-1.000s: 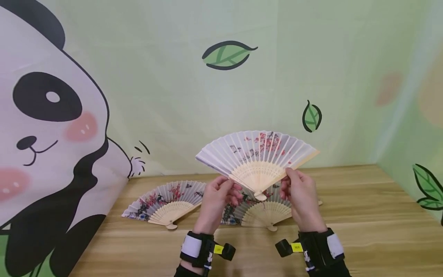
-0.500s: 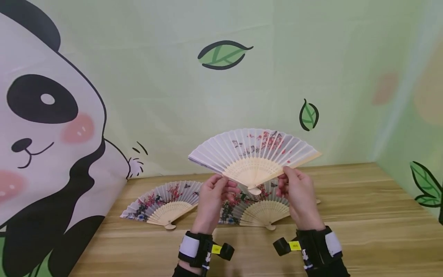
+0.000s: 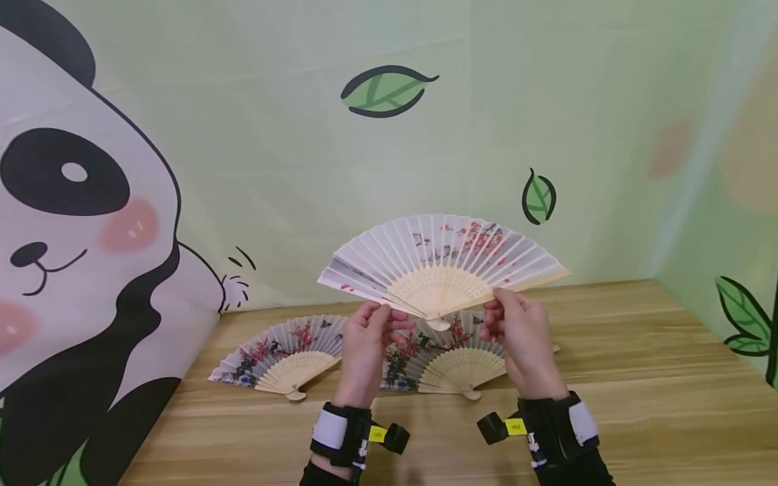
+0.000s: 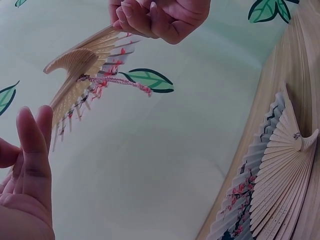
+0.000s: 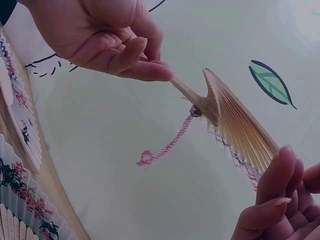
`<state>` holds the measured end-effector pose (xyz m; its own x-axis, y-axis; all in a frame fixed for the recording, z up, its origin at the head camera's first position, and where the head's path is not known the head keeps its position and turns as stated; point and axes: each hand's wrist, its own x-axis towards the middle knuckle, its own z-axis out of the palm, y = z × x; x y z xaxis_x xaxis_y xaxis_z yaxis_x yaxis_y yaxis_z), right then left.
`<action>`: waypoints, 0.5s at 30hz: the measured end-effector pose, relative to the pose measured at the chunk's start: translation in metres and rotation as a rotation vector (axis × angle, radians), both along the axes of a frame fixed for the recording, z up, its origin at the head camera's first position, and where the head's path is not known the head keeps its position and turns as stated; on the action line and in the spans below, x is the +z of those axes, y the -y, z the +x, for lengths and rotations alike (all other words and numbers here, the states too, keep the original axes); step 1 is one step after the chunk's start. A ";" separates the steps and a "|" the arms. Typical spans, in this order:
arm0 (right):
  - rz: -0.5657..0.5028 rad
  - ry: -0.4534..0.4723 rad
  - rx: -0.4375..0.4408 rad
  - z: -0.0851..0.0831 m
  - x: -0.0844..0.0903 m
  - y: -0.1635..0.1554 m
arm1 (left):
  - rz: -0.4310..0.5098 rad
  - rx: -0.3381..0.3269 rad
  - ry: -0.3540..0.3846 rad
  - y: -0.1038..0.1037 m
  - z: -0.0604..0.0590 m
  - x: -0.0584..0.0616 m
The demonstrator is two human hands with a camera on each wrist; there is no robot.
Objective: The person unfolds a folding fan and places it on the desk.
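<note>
1. While both hands work above the counter (image 3: 638,351), the held fan (image 3: 444,260) sits raised between them, spread nearly to a half circle, leaf toward the wall, pivot (image 3: 439,322) pointing down toward the person

2. Left hand (image 3: 367,337): thumb and fingers pinched on the left outer rib, close under the leaf; wrist upright, knuckles facing the camera. Left wrist view shows its fingers (image 4: 35,145) lying along the slats

3. Right hand (image 3: 516,331): fingers clamped on the right outer rib, near where slats meet the leaf. Right wrist view shows its fingertips (image 5: 277,185) closed on the rib stack, with a pink tassel cord (image 5: 167,145) hanging loose from the pivot

4. Key relation: the two gripped ribs run outward and up from the pivot, one to each side, so the fan's wide axis lies left to right between the hands. Each hand sits about equally near the pivot; neither touches it. Judged from this, any closing or further spreading turns on the ribs swinging about that pivot

5. Two more open fans lie flat on the counter beyond the hands: a left fan (image 3: 286,351) and a middle fan (image 3: 452,361), partly hidden behind the hands, edges near or touching

6. Backdrop: panda print (image 3: 79,223), green leaves
</note>
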<state>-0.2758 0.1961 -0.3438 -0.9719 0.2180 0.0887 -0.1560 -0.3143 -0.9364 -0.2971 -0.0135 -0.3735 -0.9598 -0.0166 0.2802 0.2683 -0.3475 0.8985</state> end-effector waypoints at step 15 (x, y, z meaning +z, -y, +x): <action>0.012 -0.015 0.018 0.001 0.001 0.002 | 0.026 0.068 -0.020 0.001 -0.002 0.000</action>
